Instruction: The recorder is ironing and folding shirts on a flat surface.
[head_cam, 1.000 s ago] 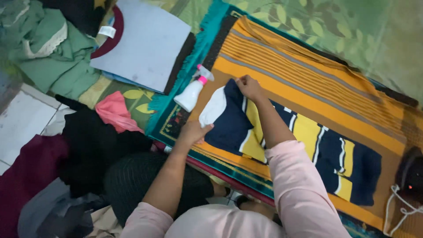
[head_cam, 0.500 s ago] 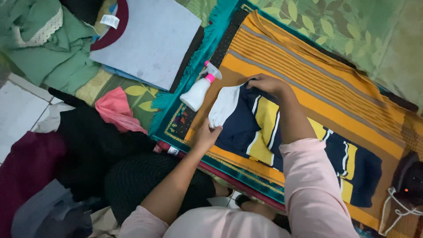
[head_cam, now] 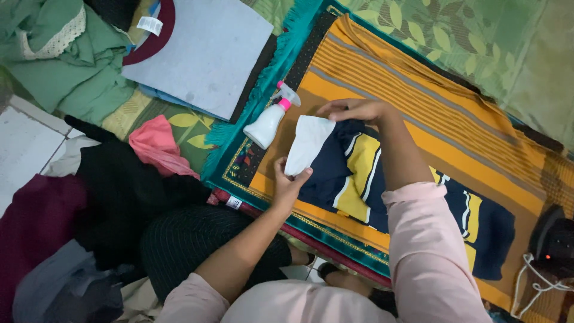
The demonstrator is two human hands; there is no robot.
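A navy garment with yellow and white stripes lies on an orange striped cloth. Its white collar part is stretched flat between my hands. My left hand pinches the lower end of the white part. My right hand grips its upper end, fingers closed on the fabric. A white spray bottle with a pink nozzle lies just left of the hands.
A folded grey shirt with a maroon collar sits at the top left beside green clothes. Pink, black and maroon garments pile at the left. An iron with a white cord is at the right edge.
Both hands pulled the white collar part out and spread it flat on the navy garment. The right hand shifted slightly right and up; the view drifted a little.
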